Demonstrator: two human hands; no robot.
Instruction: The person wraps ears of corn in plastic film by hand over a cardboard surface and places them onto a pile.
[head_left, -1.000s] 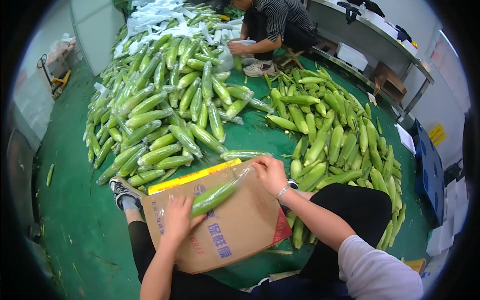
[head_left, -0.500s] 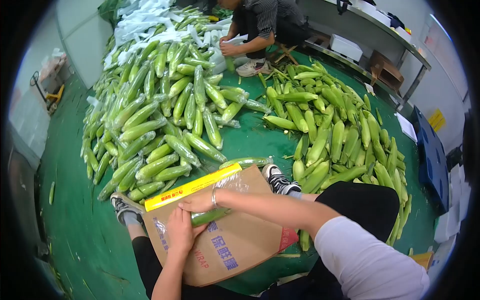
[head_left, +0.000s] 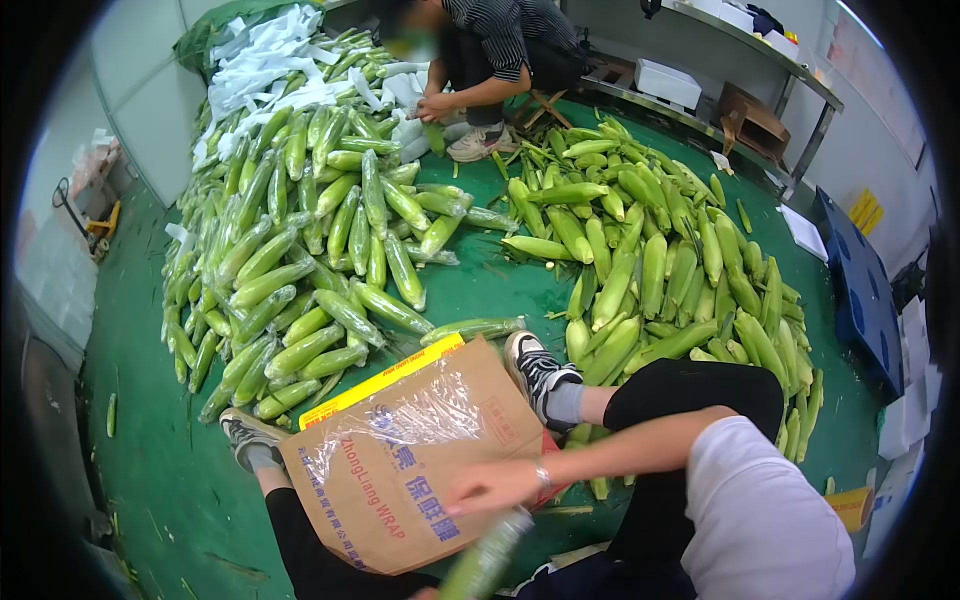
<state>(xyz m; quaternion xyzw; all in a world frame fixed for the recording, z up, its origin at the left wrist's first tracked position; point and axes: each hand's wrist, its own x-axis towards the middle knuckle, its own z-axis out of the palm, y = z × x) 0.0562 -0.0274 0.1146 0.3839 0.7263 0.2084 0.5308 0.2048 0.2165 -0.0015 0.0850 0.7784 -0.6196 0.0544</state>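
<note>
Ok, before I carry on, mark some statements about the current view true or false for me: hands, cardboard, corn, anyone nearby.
1. In the picture, the right hand overlaps the cardboard. True.
2. The yellow strip runs along the cardboard's edge nearest the wearer. False: it runs along the far edge.
3. A blurred ear of corn shows at the bottom of the picture, below the right hand. True.
4. The film-wrapped corn pile is right of the unwrapped corn pile. False: it is on the left.
5. Another person, in a striped shirt, is low down near the far end of the piles. True.
</note>
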